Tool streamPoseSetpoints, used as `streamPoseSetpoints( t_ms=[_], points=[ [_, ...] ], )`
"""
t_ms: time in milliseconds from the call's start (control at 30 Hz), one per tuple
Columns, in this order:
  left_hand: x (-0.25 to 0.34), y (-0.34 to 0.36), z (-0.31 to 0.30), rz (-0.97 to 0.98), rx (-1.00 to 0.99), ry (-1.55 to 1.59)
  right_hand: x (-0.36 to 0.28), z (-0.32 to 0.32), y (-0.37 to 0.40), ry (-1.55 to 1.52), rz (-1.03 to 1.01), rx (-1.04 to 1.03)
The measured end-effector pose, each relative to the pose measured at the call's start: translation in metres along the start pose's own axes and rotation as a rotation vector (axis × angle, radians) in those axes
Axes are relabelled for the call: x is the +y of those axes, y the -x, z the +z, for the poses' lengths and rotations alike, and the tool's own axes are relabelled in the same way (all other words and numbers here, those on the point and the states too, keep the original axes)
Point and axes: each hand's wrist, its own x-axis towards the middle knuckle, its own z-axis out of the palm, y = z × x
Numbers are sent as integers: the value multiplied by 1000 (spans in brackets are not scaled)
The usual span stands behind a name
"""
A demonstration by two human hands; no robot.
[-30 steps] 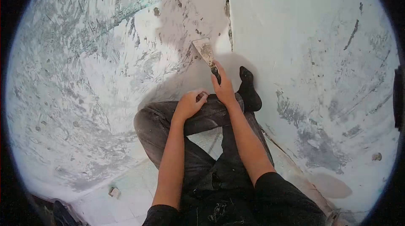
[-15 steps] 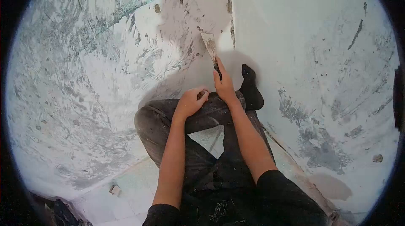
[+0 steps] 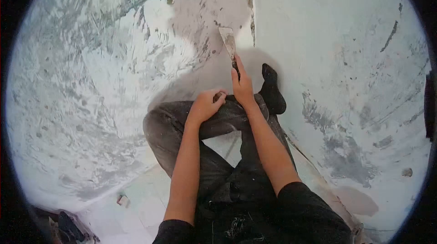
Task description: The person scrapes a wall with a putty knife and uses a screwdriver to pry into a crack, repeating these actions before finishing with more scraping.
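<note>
My right hand point(image 3: 242, 87) grips the dark handle of a putty knife point(image 3: 229, 43). Its flat, plaster-smeared blade rests against the white wall close to the corner seam point(image 3: 251, 21). My left hand point(image 3: 205, 106) lies curled on my bent left knee, touching the dark trousers point(image 3: 182, 128). Whether it holds anything is hidden by the fingers. I sit on the floor with my legs crossed, and a foot in a black sock point(image 3: 272, 90) presses against the right wall.
Two white plastered walls meet in a corner ahead, the left wall point(image 3: 91, 75) scraped and scratched grey, the right wall point(image 3: 346, 121) with grey patches. A small block point(image 3: 121, 200) lies on the pale floor at lower left. Dark objects point(image 3: 68, 228) sit at the bottom left edge.
My right hand has pushed the putty knife upward along the wall beside the corner. The left hand has stayed on the knee.
</note>
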Motion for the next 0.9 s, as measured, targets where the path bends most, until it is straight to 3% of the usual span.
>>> streamPoseSetpoints(
  t_ms=[100,200,900],
  points=[
    [8,1,-2,18,-12,49,-13,-7,1,-134,82,-61],
    [10,0,-3,-21,2,-15,-3,-3,-4,-89,24,35],
    [-4,0,0,32,34,-29,-3,8,-3,85,48,41]
  ],
)
